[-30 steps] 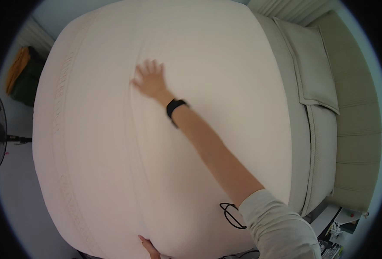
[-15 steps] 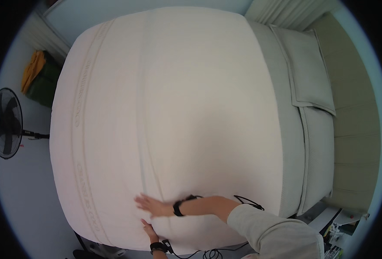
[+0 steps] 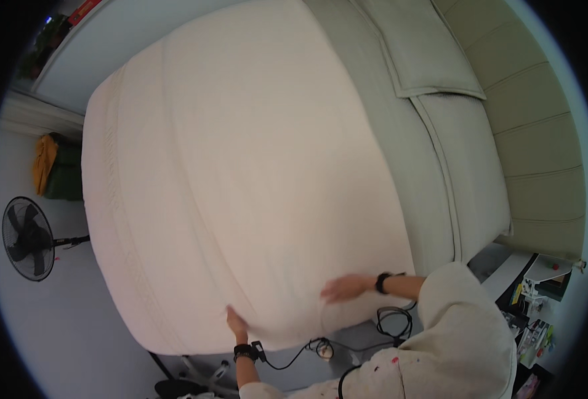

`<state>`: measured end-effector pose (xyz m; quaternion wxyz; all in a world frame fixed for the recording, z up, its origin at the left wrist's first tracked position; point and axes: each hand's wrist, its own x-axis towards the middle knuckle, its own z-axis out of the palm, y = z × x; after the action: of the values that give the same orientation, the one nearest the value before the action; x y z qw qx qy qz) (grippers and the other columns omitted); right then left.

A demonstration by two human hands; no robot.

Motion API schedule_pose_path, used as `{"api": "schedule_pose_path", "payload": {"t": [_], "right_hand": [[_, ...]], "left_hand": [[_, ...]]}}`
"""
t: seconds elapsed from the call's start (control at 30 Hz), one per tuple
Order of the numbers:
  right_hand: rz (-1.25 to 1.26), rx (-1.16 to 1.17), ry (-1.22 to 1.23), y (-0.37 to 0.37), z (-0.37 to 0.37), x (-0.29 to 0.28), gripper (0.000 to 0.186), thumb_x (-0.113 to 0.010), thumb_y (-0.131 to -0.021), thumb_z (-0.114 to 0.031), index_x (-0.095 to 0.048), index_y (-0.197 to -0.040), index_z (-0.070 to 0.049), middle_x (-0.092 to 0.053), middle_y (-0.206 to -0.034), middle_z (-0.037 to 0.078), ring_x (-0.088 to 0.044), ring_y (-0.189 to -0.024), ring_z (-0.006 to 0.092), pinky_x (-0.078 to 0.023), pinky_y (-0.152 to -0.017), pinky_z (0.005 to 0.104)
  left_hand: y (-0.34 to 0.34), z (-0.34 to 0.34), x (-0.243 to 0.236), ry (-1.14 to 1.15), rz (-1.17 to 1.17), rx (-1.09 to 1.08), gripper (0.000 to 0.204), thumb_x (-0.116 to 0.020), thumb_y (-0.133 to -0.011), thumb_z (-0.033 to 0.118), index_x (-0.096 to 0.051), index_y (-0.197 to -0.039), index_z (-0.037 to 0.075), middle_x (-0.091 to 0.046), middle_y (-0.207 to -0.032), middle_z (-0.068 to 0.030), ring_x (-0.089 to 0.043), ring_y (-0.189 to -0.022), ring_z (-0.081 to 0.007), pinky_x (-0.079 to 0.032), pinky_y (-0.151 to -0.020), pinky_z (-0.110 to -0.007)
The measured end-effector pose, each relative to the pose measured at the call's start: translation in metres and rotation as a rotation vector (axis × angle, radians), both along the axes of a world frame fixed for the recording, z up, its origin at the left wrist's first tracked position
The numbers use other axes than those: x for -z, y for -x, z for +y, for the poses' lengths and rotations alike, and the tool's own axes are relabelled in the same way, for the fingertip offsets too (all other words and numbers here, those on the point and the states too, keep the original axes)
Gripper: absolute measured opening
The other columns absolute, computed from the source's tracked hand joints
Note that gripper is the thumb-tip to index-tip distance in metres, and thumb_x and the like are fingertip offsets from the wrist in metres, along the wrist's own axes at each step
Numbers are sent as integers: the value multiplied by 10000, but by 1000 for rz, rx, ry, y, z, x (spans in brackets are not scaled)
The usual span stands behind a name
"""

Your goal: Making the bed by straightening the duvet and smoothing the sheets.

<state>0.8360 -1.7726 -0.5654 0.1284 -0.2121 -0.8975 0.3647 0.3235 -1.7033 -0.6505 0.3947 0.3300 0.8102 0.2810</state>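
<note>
A broad, pale pinkish-white quilt (image 3: 261,166) covers most of the bed, with faint creases and a patterned band near its far-left side. My left hand (image 3: 237,324) rests on the quilt close to its near edge, a finger stretched out; its other fingers show poorly. Farther right, my right hand (image 3: 348,287) is slightly smeared by motion, its fingers stretched over the quilt's surface near the same edge. I see nothing held in it. Both wrists wear black bands, and a black cable (image 3: 294,359) hangs by the left one.
Two grey pillows (image 3: 434,53) lie on the grey sheet (image 3: 400,173) against a padded beige headboard (image 3: 540,139). A standing fan (image 3: 28,238) and an orange and green bundle (image 3: 61,166) are past the foot end. A cluttered shelf (image 3: 537,332) stands at the lower right.
My view has shifted and turned. My right hand has moved right, away from my left hand, toward the pillow end. My left hand stays by the quilt's near edge.
</note>
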Motion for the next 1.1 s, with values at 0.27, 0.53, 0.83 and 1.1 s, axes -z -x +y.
{"api": "schedule_pose_path", "payload": {"t": [0.27,0.53,0.83,1.1], "right_hand": [[-901,916,-16,-145,-102,-43,620,-512,-852,-372,-294,-1378,-129,-208,-1454,125,-183,-1336,315,-190,-1053,520],[-1297,594,1163,-38,-377,-49,523,-505,-826,-498,-571,-1177,-117,-501,-1275,123,-549,-1060,319,-315,-949,524],[-925,1439,472,77,-302,-35,159,-525,-757,-171,-629,-786,-53,-620,-746,155,-606,-660,318,-483,-613,451],[-863,1624,381,70,-122,-55,716,-552,-816,-410,-255,-1388,-98,-219,-1431,181,-263,-1280,377,-312,-892,663]], "left_hand": [[-58,-22,-80,126,159,608,466,-475,-910,407,-577,-777,-27,-537,-581,-89,-473,-513,-213,-391,-502,-342],[-31,-22,-61,81,321,888,381,-445,-911,348,-548,-811,-6,-572,-656,-180,-558,-616,-345,-419,-562,-415],[-98,32,-125,-371,610,957,542,-568,-827,353,-460,-1191,-33,-510,-1168,-225,-486,-1070,-374,-395,-914,-432],[-219,-14,-155,-344,697,1590,1022,-685,-632,568,-190,-1423,149,-79,-1466,-225,-101,-1344,-405,-113,-1055,-567]]}}
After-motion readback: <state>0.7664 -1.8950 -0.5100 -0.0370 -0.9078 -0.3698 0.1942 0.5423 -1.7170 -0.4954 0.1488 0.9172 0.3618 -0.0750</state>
